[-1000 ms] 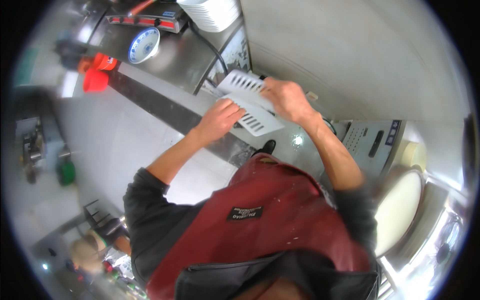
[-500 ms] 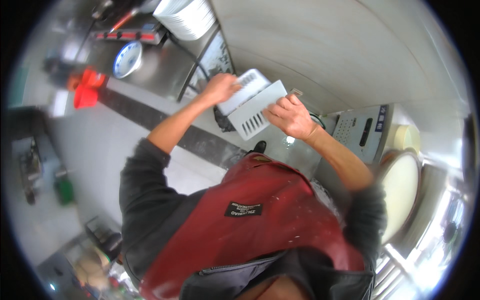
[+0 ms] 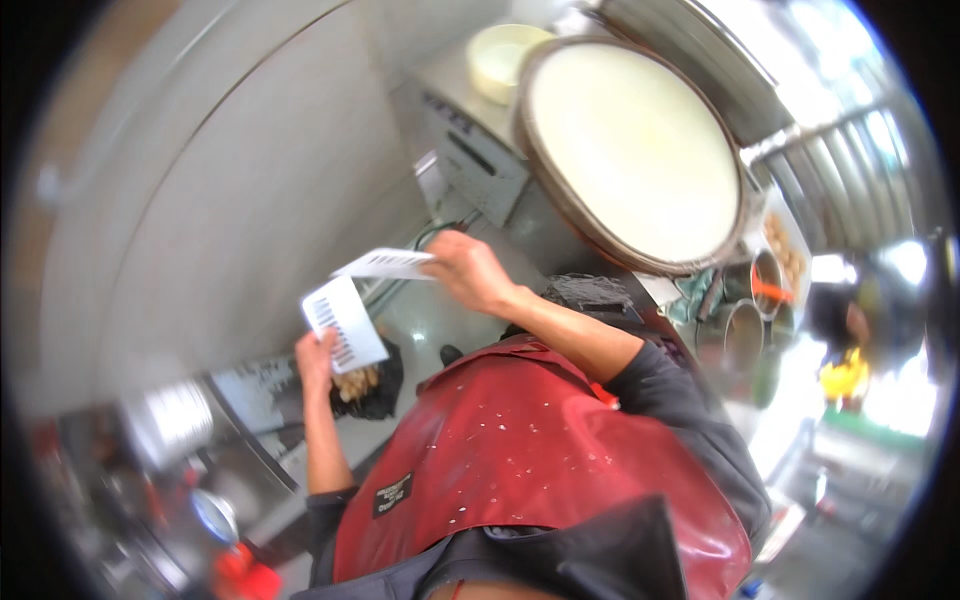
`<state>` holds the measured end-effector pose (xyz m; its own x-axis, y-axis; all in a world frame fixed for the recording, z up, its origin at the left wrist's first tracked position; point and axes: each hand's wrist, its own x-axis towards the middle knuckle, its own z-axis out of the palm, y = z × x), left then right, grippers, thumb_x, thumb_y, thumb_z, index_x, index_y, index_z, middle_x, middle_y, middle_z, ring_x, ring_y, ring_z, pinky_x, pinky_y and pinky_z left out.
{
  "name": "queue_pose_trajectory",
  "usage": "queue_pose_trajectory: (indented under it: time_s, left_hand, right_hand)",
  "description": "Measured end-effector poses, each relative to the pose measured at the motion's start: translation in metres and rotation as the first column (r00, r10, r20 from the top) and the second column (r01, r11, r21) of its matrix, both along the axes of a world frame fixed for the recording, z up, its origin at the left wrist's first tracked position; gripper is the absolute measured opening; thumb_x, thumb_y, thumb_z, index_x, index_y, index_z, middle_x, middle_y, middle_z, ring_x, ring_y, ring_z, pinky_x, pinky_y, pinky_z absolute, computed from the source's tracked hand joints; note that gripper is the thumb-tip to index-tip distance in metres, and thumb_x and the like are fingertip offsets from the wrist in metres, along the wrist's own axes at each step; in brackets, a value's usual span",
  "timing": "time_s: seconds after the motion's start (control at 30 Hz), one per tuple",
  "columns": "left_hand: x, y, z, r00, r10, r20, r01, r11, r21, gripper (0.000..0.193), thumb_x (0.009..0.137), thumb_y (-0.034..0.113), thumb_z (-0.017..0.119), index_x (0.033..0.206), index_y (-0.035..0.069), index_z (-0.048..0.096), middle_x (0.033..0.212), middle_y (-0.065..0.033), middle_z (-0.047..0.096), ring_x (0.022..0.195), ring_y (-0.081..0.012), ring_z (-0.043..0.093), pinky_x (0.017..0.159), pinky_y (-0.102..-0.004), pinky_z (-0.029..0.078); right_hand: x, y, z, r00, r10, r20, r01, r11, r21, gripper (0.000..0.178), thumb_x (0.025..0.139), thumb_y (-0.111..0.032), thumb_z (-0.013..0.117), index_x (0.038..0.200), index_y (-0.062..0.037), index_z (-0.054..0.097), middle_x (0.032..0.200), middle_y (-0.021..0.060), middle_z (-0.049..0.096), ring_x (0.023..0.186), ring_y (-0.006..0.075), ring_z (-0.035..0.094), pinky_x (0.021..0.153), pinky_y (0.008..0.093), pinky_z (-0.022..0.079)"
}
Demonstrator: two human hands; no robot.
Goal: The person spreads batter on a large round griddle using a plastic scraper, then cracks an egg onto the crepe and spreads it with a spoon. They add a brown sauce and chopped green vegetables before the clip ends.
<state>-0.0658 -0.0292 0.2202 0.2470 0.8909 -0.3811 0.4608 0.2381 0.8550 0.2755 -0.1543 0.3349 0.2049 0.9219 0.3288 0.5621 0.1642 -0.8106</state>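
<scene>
My left hand is closed on the edge of a white slotted plastic piece, flat and rectangular with a row of dark slots. A second white slotted piece is pinched by its end in my right hand, a little higher and farther off. Seen nearly edge-on, this one overlaps or lies close to the top of the first; whether they touch I cannot tell. Below the left-hand piece, a black bag with lumpy tan contents shows in part.
A large round vessel with a pale, flat top stands at the right, beside a cream bowl on a metal cabinet. A light wall rises ahead. At lower left are stacked white plates, blurred, and a red container.
My view has swung to the right, bringing the large round vessel ahead. The two white pieces, close together before, are now more apart and tilted differently, each still in its hand.
</scene>
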Motion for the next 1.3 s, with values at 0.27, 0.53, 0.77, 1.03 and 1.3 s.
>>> queue_pose_trajectory:
  time_s: [0.27,0.53,0.77,1.03,1.3]
  left_hand:
    - [0.308,-0.017,0.086,0.842,-0.361,0.401,0.415,0.908,-0.054,0.018,0.091,0.01,0.063,0.105,-0.002,0.063,0.089,-0.0055,0.067,0.072,-0.0113,0.063,0.061,-0.0262,0.053]
    - [0.54,-0.079,0.058,0.762,-0.587,0.275,0.607,0.794,0.013,0.036,0.096,0.033,0.056,0.097,-0.002,0.065,0.08,-0.0063,0.065,0.071,-0.0133,0.058,0.063,-0.0327,0.047]
    - [0.611,0.135,0.092,0.917,-0.371,0.145,0.134,0.63,0.765,0.039,0.094,0.032,0.057,0.091,-0.006,0.063,0.077,-0.0181,0.066,0.069,-0.0327,0.062,0.066,-0.0442,0.048]
    - [0.665,0.272,0.018,0.736,-0.613,-0.287,0.654,0.535,0.535,0.041,0.087,0.024,0.066,0.117,-0.004,0.059,0.104,-0.0198,0.068,0.097,-0.0307,0.066,0.085,-0.0395,0.049]
    - [0.558,0.159,0.003,0.854,-0.52,0.022,0.446,0.752,0.485,0.041,0.099,0.017,0.051,0.132,-0.007,0.048,0.134,-0.0203,0.055,0.123,-0.0279,0.053,0.106,-0.0364,0.039]
  right_hand:
    - [0.207,-0.099,-0.008,0.72,-0.694,-0.018,0.678,0.709,-0.193,0.024,0.094,-0.023,0.056,0.091,-0.0002,0.062,0.081,0.0228,0.064,0.077,0.038,0.062,0.07,0.0442,0.049]
    - [0.26,-0.125,-0.025,0.75,-0.55,-0.367,0.424,0.826,-0.372,0.043,0.101,-0.034,0.044,0.12,0.0003,0.062,0.108,0.0192,0.068,0.094,0.0267,0.066,0.08,0.0365,0.051]
    - [0.274,-0.231,-0.042,0.297,-0.909,-0.291,0.759,0.41,-0.506,0.031,0.099,-0.016,0.051,0.121,0.0039,0.06,0.099,0.0119,0.072,0.083,0.0128,0.066,0.07,0.0242,0.05]
    - [0.251,-0.195,-0.038,0.244,-0.923,-0.298,0.855,0.349,-0.383,0.029,0.097,-0.015,0.054,0.117,0.004,0.062,0.096,0.0093,0.072,0.082,0.0124,0.066,0.07,0.0258,0.051]
    - [0.326,-0.349,0.004,-0.013,-0.994,-0.108,0.979,0.01,-0.206,0.022,0.091,-0.013,0.059,0.103,0.0027,0.068,0.08,0.0043,0.069,0.069,0.0098,0.062,0.064,0.0249,0.05]
